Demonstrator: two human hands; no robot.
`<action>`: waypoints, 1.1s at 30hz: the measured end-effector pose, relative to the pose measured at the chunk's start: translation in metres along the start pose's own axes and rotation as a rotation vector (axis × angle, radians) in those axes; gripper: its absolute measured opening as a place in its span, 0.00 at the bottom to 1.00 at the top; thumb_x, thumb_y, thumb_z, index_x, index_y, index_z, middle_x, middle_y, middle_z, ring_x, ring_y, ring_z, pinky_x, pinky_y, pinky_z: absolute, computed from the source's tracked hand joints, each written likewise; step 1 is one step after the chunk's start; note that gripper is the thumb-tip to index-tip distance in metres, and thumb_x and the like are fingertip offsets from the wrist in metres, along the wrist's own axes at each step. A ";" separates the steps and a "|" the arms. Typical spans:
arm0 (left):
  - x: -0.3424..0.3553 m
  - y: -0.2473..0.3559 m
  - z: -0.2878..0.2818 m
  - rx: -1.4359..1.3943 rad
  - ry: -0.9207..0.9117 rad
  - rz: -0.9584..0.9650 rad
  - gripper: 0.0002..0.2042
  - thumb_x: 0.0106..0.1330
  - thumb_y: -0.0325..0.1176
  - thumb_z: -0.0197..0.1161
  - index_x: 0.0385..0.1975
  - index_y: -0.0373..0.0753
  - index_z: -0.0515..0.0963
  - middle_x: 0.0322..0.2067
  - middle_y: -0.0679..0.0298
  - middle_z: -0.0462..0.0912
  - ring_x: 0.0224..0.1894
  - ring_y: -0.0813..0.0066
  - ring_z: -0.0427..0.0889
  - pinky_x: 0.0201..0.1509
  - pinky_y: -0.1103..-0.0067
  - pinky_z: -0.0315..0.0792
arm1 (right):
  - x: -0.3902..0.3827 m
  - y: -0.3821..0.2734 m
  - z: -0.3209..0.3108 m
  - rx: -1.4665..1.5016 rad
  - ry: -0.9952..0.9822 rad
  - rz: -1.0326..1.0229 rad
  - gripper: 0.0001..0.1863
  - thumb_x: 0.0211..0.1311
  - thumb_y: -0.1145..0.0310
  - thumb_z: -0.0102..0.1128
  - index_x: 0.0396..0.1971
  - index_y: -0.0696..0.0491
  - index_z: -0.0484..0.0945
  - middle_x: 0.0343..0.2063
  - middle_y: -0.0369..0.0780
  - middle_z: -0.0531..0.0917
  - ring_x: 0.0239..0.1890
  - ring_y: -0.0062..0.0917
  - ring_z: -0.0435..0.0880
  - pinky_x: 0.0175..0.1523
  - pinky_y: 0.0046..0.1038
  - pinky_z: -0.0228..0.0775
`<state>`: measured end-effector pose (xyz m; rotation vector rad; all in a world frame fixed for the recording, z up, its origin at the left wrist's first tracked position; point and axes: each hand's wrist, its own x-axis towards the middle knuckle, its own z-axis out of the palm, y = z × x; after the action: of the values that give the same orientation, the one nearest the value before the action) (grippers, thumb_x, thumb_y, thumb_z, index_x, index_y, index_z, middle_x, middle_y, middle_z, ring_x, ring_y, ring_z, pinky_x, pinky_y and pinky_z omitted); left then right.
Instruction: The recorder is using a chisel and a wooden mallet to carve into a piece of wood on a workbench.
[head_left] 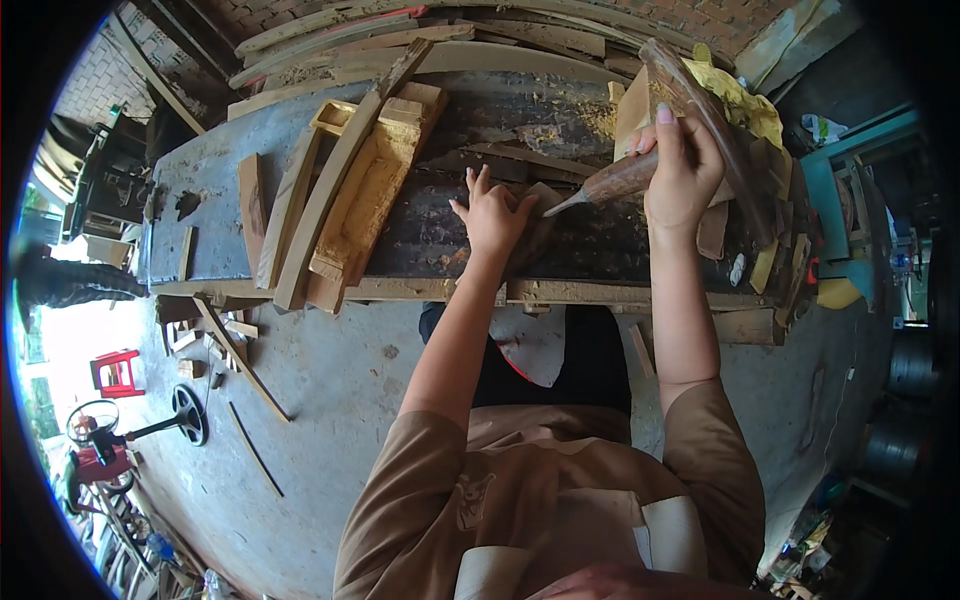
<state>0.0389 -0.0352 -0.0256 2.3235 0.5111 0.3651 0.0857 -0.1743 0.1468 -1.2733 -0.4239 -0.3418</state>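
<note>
In my right hand [682,175] is a wood-handled tool [622,180] with a narrow metal tip, my fingers closed round its handle. The tip points left and down, toward a small brown wood piece [540,205] on the dark workbench [400,235]. My left hand [490,215] rests beside that piece with its fingers spread; its thumb lies close to the wood, and whether it touches cannot be made out. A long curved dark wood piece [735,180] slants behind my right hand. Partly behind that hand stands a pale wood block [633,110].
On the bench's left lie a hollowed wooden trough [365,205], a curved slat [335,185] and loose boards [285,210]. Planks [440,60] stack along the back. A yellow cloth [735,95] and offcuts crowd the right end. A red stool [118,373] stands on the floor.
</note>
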 end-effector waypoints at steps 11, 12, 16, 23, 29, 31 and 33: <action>-0.002 -0.001 0.000 0.005 -0.001 -0.007 0.16 0.47 0.46 0.65 0.18 0.38 0.75 0.57 0.50 0.60 0.64 0.52 0.48 0.57 0.41 0.41 | 0.004 0.004 0.007 -0.036 -0.013 0.042 0.14 0.57 0.70 0.55 0.15 0.58 0.68 0.12 0.35 0.72 0.17 0.17 0.71 0.26 0.21 0.66; -0.002 -0.001 0.001 0.017 0.024 0.002 0.17 0.46 0.47 0.66 0.16 0.38 0.74 0.57 0.51 0.61 0.64 0.53 0.49 0.56 0.41 0.43 | 0.004 0.006 0.007 -0.036 -0.014 0.042 0.14 0.57 0.70 0.55 0.15 0.58 0.68 0.12 0.35 0.72 0.17 0.17 0.71 0.26 0.21 0.66; -0.003 -0.002 0.000 0.016 -0.002 -0.005 0.17 0.47 0.47 0.65 0.18 0.37 0.75 0.57 0.50 0.61 0.64 0.52 0.48 0.57 0.42 0.41 | 0.003 0.010 0.009 -0.082 -0.027 0.064 0.14 0.57 0.69 0.55 0.16 0.58 0.68 0.13 0.35 0.72 0.17 0.16 0.71 0.26 0.19 0.65; -0.001 -0.003 0.004 0.023 0.058 0.020 0.18 0.45 0.47 0.67 0.15 0.37 0.72 0.56 0.50 0.62 0.63 0.52 0.50 0.55 0.40 0.45 | -0.016 -0.002 0.013 -0.175 -0.030 0.014 0.13 0.57 0.69 0.57 0.16 0.57 0.67 0.13 0.33 0.73 0.18 0.12 0.71 0.26 0.15 0.62; -0.003 -0.005 0.004 0.012 0.085 0.039 0.18 0.44 0.47 0.68 0.18 0.38 0.73 0.56 0.49 0.62 0.64 0.51 0.49 0.54 0.39 0.46 | -0.039 -0.002 0.006 -0.309 0.087 -0.060 0.10 0.51 0.74 0.61 0.20 0.57 0.67 0.17 0.32 0.73 0.20 0.10 0.70 0.26 0.14 0.61; -0.006 0.001 0.003 0.054 0.176 0.061 0.16 0.46 0.45 0.67 0.20 0.37 0.74 0.53 0.49 0.66 0.61 0.52 0.56 0.56 0.45 0.49 | -0.043 -0.004 0.007 -0.287 0.077 -0.057 0.10 0.51 0.74 0.62 0.20 0.57 0.67 0.17 0.32 0.73 0.20 0.10 0.69 0.27 0.14 0.61; -0.005 0.004 -0.003 -0.043 0.136 0.076 0.13 0.48 0.41 0.65 0.25 0.37 0.74 0.52 0.51 0.67 0.61 0.53 0.57 0.57 0.49 0.50 | -0.044 -0.002 0.004 -0.288 0.053 -0.061 0.10 0.52 0.73 0.62 0.20 0.57 0.67 0.18 0.31 0.73 0.22 0.10 0.70 0.28 0.14 0.62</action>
<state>0.0341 -0.0385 -0.0217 2.2909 0.4769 0.5682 0.0460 -0.1701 0.1282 -1.5298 -0.3784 -0.5007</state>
